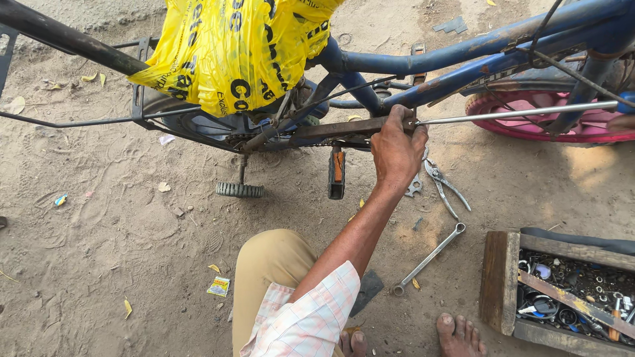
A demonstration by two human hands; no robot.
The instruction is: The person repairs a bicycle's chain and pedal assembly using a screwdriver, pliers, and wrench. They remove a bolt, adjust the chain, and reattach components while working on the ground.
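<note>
At the far left a black carrier rack [142, 99] and dark bars of a blue bicycle [463, 56] reach over the sandy ground [99, 251]. A crinkled yellow plastic bag [231, 53] with black print hangs over the frame and hides part of the rear wheel behind it. Below it a ribbed pedal [239, 190] hangs on its crank, and a second black pedal [337, 174] with an orange reflector hangs just left of the arm.

In the middle, the one hand [395, 149] in view, at the end of a checked sleeve, is closed around a rusty brown chain cover [344, 127] low on the frame; which of the two hands it is cannot be told, and the other is out of sight. From the fist a thin silver rod [522, 113] runs straight to the right edge, crossing in front of a pink wheel rim [529, 125].

On the ground right of the wrist lie pliers [444, 185] and a long ring spanner [428, 258], near but apart. At the far right stands a wooden toolbox [499, 281] full of small metal parts, beside bare toes [460, 334].
</note>
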